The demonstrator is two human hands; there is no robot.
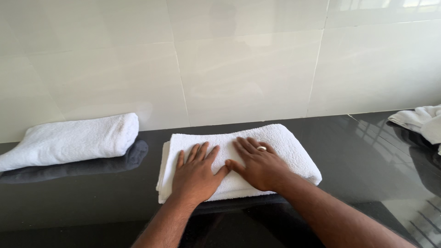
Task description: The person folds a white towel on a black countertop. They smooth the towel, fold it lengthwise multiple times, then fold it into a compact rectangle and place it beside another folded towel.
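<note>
Both palms flat on folded towel (280, 142), mid-counter (358, 138): left hand (195, 177), right hand (259, 167), thumbs touching, fingers spread, gripping nothing, pressing layers flat. Rolled towel (73, 140) parked left by wall.

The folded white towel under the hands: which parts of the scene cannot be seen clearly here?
- Folded towel, head view: its middle is covered by the left hand and right hand.
- Rolled towel: its left end is cut off by the frame edge.
- Crumpled cloth: cut off by the right edge.
- Palms: hidden, facing down.
</note>
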